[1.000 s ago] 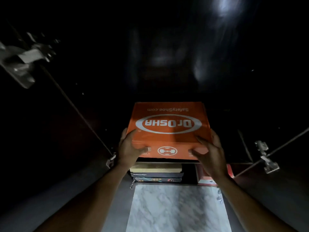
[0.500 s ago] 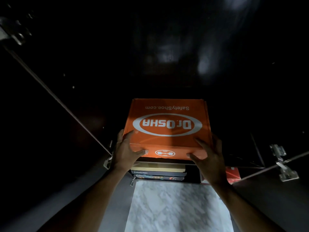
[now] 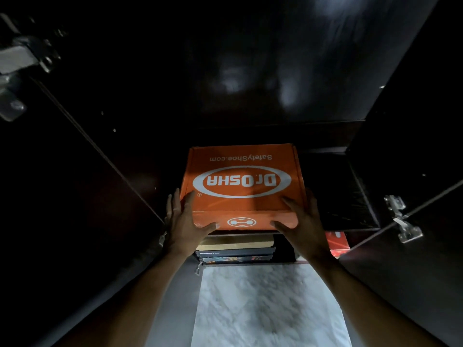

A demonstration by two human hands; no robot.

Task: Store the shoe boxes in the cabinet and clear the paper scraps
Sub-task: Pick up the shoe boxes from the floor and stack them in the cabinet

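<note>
Ok, your orange shoe box (image 3: pixel 240 181) sits flat on the cabinet shelf (image 3: pixel 350 229) directly above the book stack (image 3: pixel 235 251). It's matte cardboard, rectangular, with crisp folded edges and a white oval logo on the lid. The print is upside down to you: the web address line is at the far edge and the logo's top faces you. The oval's long axis runs left to right across the opening. The lid looks wider than deep, but the angle foreshortens it. The front panel with a small round emblem faces you, just overhanging the shelf lip.

Both of your hands are clamped on the near corners. The left hand (image 3: pixel 186 222) has its fingers along the left side wall and its thumb on the front panel. The right hand (image 3: pixel 304 222) has its fingers spread on the lid and its thumb on the front panel.

The stack holds flat books, spines toward you. A glossy red box (image 3: pixel 337 242) sits to the right of the stack. White veined marble floor (image 3: pixel 268 304) lies below it. Dark glossy doors stand open to either side, with 1 metal hinge (image 3: pixel 403 221) on the right and 1 blurred hinge up on the left.
</note>
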